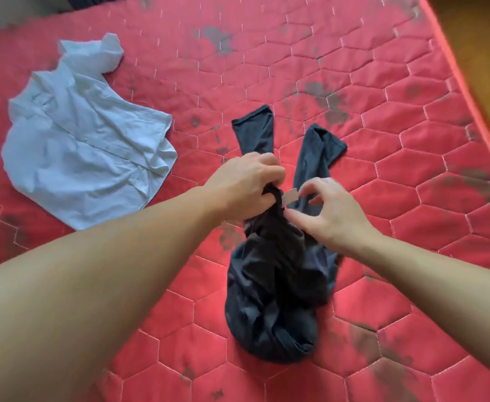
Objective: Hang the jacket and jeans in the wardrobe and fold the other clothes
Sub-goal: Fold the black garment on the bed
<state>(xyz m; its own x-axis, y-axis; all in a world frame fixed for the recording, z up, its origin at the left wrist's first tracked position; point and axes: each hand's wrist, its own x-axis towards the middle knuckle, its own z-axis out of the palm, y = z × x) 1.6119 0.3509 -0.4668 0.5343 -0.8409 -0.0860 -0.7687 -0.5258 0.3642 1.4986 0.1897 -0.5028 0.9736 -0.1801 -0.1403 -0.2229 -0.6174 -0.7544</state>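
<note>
A person's 2 bare forearms reach forward over a red quilted mattress (354, 82) stitched in a hexagon pattern and marked with dark grey stains. Between the hands lies a bunched dark navy soft-fabric garment (275, 285), its crumpled body trailing back toward the person and 2 narrow ends stretching away beyond the fingers, lying flat on the mattress.

The left hand (243, 184) grips a gathered fold of the dark garment, fingers curled tightly around the cloth. The right hand (327, 213) sits just beside it, thumb and fingers curled in near a small pale grey fabric label (290, 196) sewn into the garment; whether they actually pinch the label or cloth cannot be told. Any writing on the label is too blurred to read.

Well to the left of the left hand, apart from the dark garment, a pale blue buttoned cotton shirt (84, 140) lies rumpled on the mattress, collar end farthest from the person.
</note>
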